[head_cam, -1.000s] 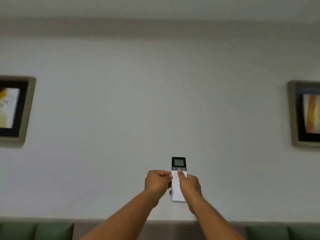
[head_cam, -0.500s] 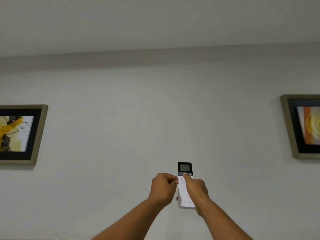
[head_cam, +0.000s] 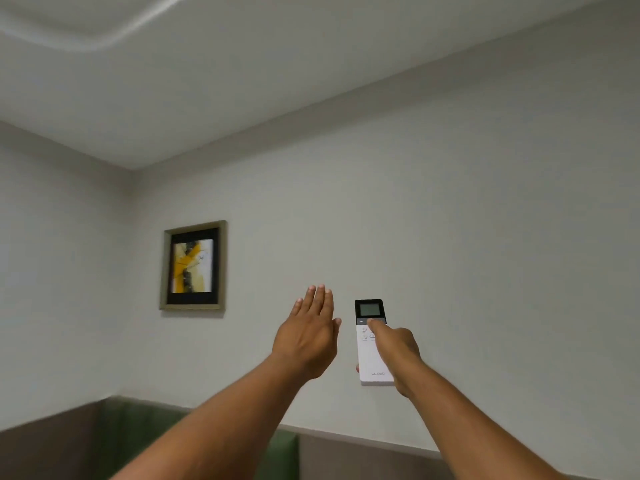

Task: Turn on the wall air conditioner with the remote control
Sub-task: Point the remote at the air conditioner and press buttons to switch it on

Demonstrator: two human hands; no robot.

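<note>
A white remote control [head_cam: 367, 355] with a dark top and a small grey screen is held upright in front of the wall. My right hand [head_cam: 398, 351] grips it from the right side, with the thumb lying on the grey button strip just below the screen. My left hand [head_cam: 309, 336] is raised to the left of the remote, apart from it, flat with the fingers extended and holding nothing. No air conditioner shows anywhere in the head view.
A framed yellow and black picture [head_cam: 193, 265] hangs on the pale wall [head_cam: 450, 220] left of my hands. Two walls meet in a corner at the left. Green and brown upholstered seat backs [head_cam: 138, 441] run along the bottom.
My left hand has let go of the remote and opened flat to its left. The view has swung, so a wall corner and one picture now show, and the right picture has left the frame.
</note>
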